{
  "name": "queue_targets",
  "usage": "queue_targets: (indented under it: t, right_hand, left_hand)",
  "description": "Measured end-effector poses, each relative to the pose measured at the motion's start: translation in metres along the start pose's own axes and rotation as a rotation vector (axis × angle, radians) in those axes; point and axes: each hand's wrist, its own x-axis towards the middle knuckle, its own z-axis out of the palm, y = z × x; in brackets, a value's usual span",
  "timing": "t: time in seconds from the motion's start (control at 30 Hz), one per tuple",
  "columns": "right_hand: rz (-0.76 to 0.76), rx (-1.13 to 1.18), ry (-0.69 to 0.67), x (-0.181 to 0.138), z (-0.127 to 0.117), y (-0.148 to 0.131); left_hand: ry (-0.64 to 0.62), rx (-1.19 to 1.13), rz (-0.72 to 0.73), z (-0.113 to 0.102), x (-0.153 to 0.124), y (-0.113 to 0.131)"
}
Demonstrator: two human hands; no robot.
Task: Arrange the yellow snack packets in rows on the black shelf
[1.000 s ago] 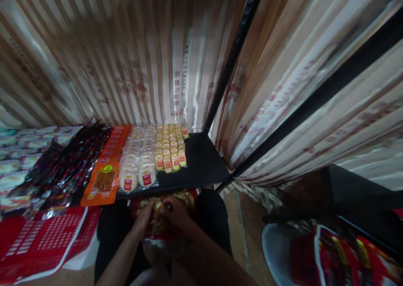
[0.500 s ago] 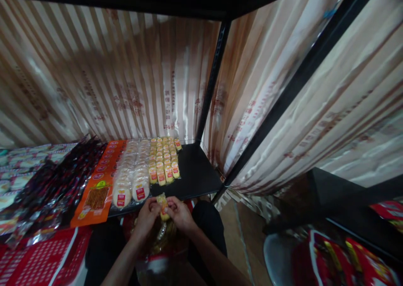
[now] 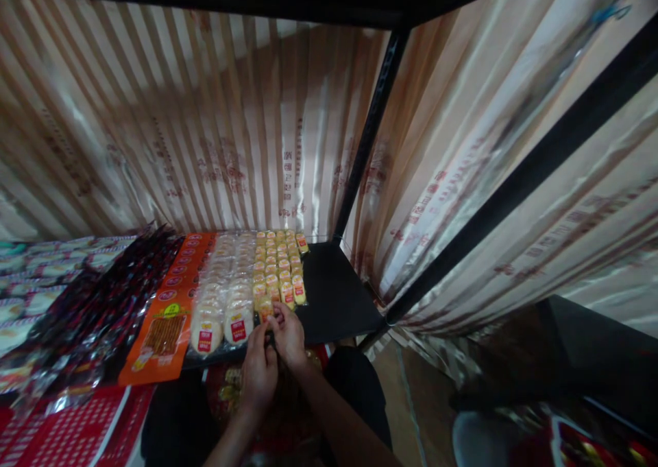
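Note:
At the front of the rows of small yellow snack packets [image 3: 286, 293] on the black shelf, I hold one yellow packet [image 3: 265, 307] upright. My right hand [image 3: 288, 338] pinches its lower right edge between thumb and fingers. Below it, my left hand [image 3: 258, 371] is closed, its fingertips at the packet's bottom edge; they partly hide the grip. Left of the yellow rows stand two rows of round white cracker packs [image 3: 238, 324] with red labels. Beside those, orange snack bags [image 3: 163, 330] overlap in a line.
Dark shiny packets [image 3: 97, 295] and white packets [image 3: 41, 265] cover the shelf's left part. Bare black shelf [image 3: 334, 289] lies right of the yellow rows, near a metal post [image 3: 367, 138]. A red basket [image 3: 77, 426] sits lower left. Curtains [image 3: 231, 110] hang behind.
Both hands have moved the yellow packet forward from above my lap to the front of the yellow rows. The left hand has slid lower. The view has shifted slightly.

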Motion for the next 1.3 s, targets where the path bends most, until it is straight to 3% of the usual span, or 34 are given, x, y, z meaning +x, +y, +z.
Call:
queue_targets:
  t: [0.33,0.73,0.97,1.13,1.23,1.3]
  right_hand:
    - [-0.082,-0.134,0.039,0.008,0.017,0.004]
    - [-0.176,-0.053,0.051,0.007,0.028,0.024]
    - [-0.205,-0.14,0.062,0.005,0.025,0.025]
    - [-0.2,-0.057,0.1,-0.021,0.008,0.019]
    - [-0.151,-0.053,0.103,-0.05,-0.003,0.027]
    - [-0.132,-0.084,0.016,-0.068,-0.007,0.041]
  left_hand:
    - [0.028,-0.028,0.007,0.017,0.014,-0.033]
    - [-0.005,-0.035,0.038,0.017,0.012,-0.032]
    - [0.011,-0.016,0.025,0.014,0.015,-0.029]
    - [0.02,0.029,0.081,0.001,0.005,-0.017]
    - [-0.087,0.07,0.086,-0.007,-0.012,-0.014]
    - [-0.204,0.13,0.034,-0.008,-0.025,-0.022]
